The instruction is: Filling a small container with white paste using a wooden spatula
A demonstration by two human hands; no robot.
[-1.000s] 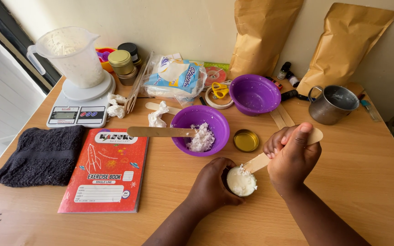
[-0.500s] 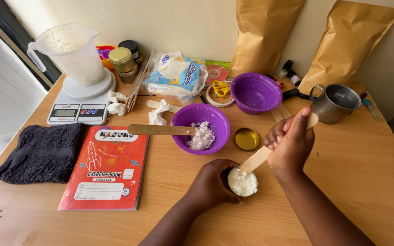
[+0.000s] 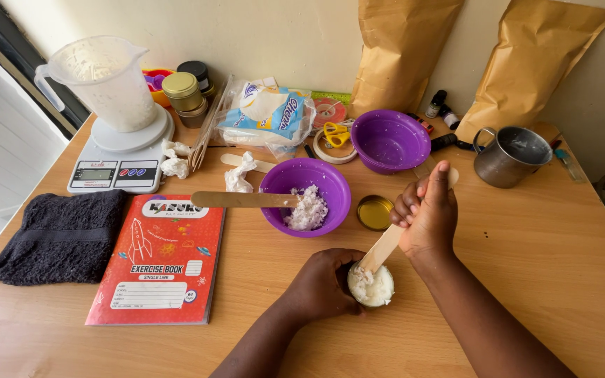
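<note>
My left hand wraps around a small round tin full of white flakes, near the table's front. My right hand grips a flat wooden stick whose lower end is pushed into the flakes in the tin. Just behind sits a purple bowl with a heap of white flakes and a second wooden stick resting across its rim. A gold tin lid lies between that bowl and my right hand.
A red exercise book and a dark towel lie at the left. Behind stand a scale with a plastic jug, another purple bowl, a metal mug, jars, tape, scissors and two brown paper bags.
My right hand has moved left and up over the tin, tipping the stick steeper, and its end has gone deeper into the flakes. My left hand stays on the tin.
</note>
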